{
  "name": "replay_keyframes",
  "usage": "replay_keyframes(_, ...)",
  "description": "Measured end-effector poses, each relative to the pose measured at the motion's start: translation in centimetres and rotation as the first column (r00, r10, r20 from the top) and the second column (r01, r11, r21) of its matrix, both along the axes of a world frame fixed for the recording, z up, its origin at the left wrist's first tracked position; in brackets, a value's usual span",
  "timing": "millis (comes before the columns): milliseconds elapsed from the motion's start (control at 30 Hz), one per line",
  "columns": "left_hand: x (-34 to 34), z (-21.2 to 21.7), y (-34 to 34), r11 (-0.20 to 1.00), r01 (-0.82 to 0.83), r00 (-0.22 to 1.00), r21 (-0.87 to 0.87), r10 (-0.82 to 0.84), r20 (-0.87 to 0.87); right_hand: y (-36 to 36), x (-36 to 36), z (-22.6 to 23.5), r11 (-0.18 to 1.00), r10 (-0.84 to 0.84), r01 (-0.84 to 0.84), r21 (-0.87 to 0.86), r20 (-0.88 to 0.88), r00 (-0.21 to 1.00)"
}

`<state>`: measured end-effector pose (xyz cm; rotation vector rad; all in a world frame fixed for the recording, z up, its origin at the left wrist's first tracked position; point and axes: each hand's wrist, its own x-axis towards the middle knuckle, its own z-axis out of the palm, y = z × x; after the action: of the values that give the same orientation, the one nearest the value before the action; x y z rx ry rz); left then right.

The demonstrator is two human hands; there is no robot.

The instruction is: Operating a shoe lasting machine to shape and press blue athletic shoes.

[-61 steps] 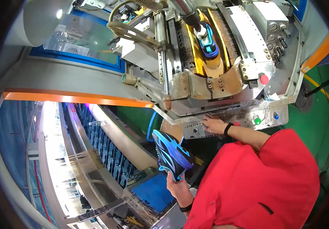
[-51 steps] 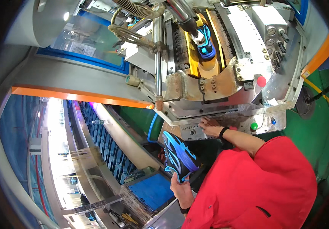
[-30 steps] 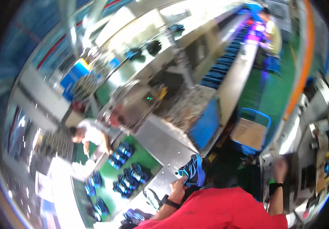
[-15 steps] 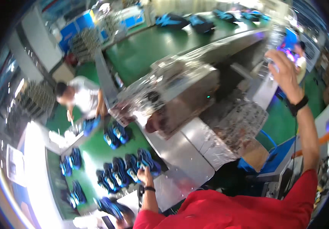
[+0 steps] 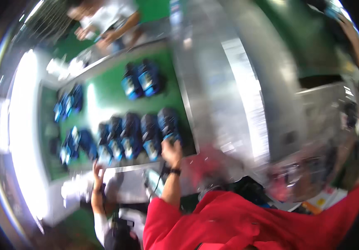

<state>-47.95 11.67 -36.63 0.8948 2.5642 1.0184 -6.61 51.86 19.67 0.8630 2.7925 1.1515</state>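
My left hand is at the near end of a blue and black shoe on the green conveyor belt. Its fingers look closed on the shoe's blue tip, though motion smears them. This shoe is rightmost in a row of similar shoes. My right arm reaches far up along the right rim. There my right hand is blurred, beside a dark and blue shape I cannot make out; its fingers cannot be read.
Two shoes lie farther along the belt, others at its left. A person in white stands across the belt. A co-worker's hand reaches in at lower left. A metal surface and a plastic-wrapped machine stand right of the belt.
My view has swung right and down, so the belt and shoes look larger. My left hand remains at the row's right end. My right arm now lies along the rim. The co-worker's hand shows at the row.
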Motion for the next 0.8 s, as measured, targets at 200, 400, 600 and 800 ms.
replay_keyframes(200, 0.0, 2.6, 0.7, 0.946, 0.286, 0.958, 0.151, -0.282, -0.052, 1.2, -3.2, 0.6, 0.946, 0.305, -0.305, 0.108, 0.025, 0.952)
replay_keyframes(400, 7.7, 11.1, -0.8, 0.672, 0.698, 0.664, 0.248, -0.737, 0.129, -7.8, -1.1, 7.3, 0.909, 0.213, -0.119, 0.398, -0.201, 0.956)
replay_keyframes(600, 21.7, 25.5, -2.9, 0.611, 0.471, -0.406, 0.637, -0.491, 0.771, -23.2, 9.1, 13.9, 0.894, 0.378, 0.086, 0.44, -0.843, 0.384)
replay_keyframes(800, 34.9, 36.3, -1.1, 0.347, 0.266, -0.881, 0.899, -0.291, 0.373, -43.0, 15.6, 10.4, 0.966, 0.252, 0.052, 0.254, -0.967, 0.029)
